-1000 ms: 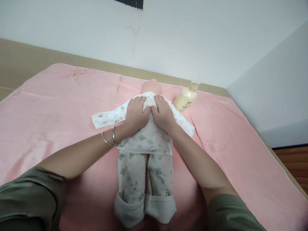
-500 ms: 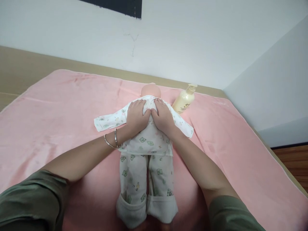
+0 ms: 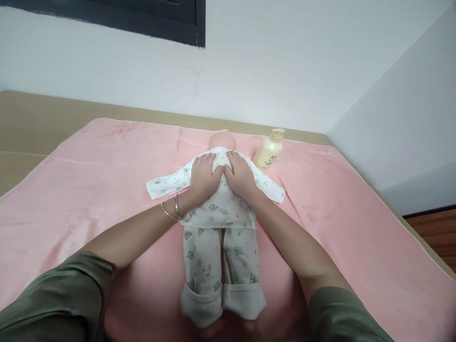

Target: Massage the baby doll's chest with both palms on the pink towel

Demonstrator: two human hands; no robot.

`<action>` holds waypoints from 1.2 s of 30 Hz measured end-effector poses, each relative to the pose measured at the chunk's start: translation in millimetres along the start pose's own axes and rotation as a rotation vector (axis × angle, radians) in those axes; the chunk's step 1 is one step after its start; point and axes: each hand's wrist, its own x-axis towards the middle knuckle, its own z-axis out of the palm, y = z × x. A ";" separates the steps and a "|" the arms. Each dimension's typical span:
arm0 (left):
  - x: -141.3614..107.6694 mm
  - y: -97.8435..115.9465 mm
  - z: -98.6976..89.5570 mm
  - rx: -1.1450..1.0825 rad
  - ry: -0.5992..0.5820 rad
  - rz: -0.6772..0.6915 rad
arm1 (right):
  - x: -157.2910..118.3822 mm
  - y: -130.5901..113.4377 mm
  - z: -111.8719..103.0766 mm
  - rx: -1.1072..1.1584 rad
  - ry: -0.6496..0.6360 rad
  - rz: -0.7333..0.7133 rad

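Doll [image 3: 222, 140] lies lengthwise around the middle of a pink blanket [image 3: 342, 213], bare head at the far end, legs toward the near side; face hidden, can't tell if it is face up or face down. Wears a white shirt [image 3: 223, 217] with small green prints, long sleeves spread left and right, plus matching trousers [image 3: 204, 256] with thick turned-up cuffs; feet barely show below, dim. Left hand [image 3: 207, 175] rests on the upper left of the shirt, right hand [image 3: 240, 175] on the upper right, both palm down, just below the neckline. Fingers on both are extended and slightly spread, pointing far, laid over the cloth, with hold of nothing; thumbs angle inward and come close at the middle, can't tell if the tips touch. Silver bangle [image 3: 177, 206] on the left wrist. Dark green sleeves [image 3: 64, 289] on both arms, ending around the elbows. Cream pump bottle [image 3: 268, 153] on the blanket, right of the doll's head, just beyond its right-side sleeve; lettering too small to read. Blanket creased in places, tan surface [image 3: 32, 118] bare along the far edge and far left. White wall [image 3: 267, 61] behind, dark frame [image 3: 142, 19] at far left, partly cut off. Brown wooden panel [image 3: 434, 235] at right.
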 end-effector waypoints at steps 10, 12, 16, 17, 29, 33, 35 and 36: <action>0.7 -4.0 2.9 0.013 0.030 0.018 | -0.6 1.1 2.0 -0.008 0.018 0.002; 0.8 -3.5 2.3 0.013 0.026 0.010 | -0.8 1.4 2.2 -0.011 0.015 -0.006; 0.5 -3.3 1.6 0.003 0.015 0.006 | -1.7 1.6 2.3 -0.012 0.033 -0.022; 0.3 -3.5 1.6 0.001 0.015 0.010 | -2.0 1.5 2.2 -0.014 0.034 -0.025; -1.1 -3.0 0.9 0.003 -0.004 -0.004 | -1.7 -0.5 -0.4 -0.052 0.000 -0.022; -6.8 -3.2 -1.1 0.041 -0.002 0.057 | -0.4 -2.0 -15.1 -0.111 -0.079 -0.037; -11.5 -3.6 -2.7 0.057 0.005 0.152 | 0.3 -2.3 -22.9 -0.122 -0.128 -0.038; -13.6 -4.0 -3.3 0.055 0.008 0.197 | 0.5 -2.5 -25.7 -0.126 -0.143 -0.032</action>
